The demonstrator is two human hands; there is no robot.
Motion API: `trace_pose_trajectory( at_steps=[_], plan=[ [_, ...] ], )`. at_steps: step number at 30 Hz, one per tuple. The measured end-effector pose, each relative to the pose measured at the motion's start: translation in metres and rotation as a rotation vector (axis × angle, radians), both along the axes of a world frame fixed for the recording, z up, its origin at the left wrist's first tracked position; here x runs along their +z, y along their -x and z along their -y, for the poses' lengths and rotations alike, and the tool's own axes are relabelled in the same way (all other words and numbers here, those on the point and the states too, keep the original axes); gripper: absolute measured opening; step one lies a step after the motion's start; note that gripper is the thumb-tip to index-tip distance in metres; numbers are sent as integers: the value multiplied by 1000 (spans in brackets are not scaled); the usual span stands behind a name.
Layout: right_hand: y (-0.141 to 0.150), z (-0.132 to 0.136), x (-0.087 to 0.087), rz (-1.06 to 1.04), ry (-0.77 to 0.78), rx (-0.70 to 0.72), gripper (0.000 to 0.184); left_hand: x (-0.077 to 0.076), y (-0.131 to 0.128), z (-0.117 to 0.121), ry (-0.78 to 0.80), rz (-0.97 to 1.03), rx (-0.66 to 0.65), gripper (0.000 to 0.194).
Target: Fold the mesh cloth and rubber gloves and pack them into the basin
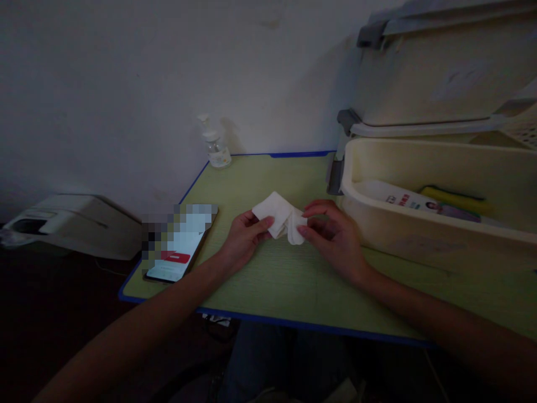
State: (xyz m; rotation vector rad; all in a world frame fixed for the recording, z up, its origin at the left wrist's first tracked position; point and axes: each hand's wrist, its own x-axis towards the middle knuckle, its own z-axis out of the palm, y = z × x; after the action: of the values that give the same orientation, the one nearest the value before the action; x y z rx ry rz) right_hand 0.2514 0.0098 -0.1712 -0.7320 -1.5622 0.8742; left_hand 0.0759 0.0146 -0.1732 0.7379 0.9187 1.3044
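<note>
A small white folded cloth or tissue [277, 215] is held just above the green table [268, 285] near its middle. My left hand [243, 240] pinches its left lower edge between thumb and fingers. My right hand [333, 235] pinches the right end, where the material is bunched and folded over. Both hands are closed on it.
A smartphone [180, 246] with a lit screen lies at the table's left edge. A clear pump bottle [216, 146] stands at the back by the wall. A cream plastic bin [419, 224] holding packets fills the right side, with another bin stacked above. A white device [71, 224] sits left of the table.
</note>
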Motion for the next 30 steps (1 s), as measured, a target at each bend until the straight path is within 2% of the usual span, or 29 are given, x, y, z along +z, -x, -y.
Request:
trace_pose_trajectory(
  at_steps=[1,4,6,14,19,24,30],
  plan=[
    [-2,0,1,62,-81,-16,10,0,0,0,1,7,0,30],
    [-5,2,4,231,-298,-25,29,1,1,0,10,30,3,26],
    [-6,2,5,295,-420,-57,34,2,1,0,17,41,-8,23],
    [-6,3,6,483,-711,-304,20,5,-1,4,53,56,-153,23],
    [-7,3,9,438,-622,-307,6,6,-1,4,52,68,-174,26],
    [-5,5,10,360,-496,-327,7,3,0,4,29,5,-173,29],
    [-5,7,10,353,-479,-329,6,3,-3,6,-9,-27,-84,29]
  ],
)
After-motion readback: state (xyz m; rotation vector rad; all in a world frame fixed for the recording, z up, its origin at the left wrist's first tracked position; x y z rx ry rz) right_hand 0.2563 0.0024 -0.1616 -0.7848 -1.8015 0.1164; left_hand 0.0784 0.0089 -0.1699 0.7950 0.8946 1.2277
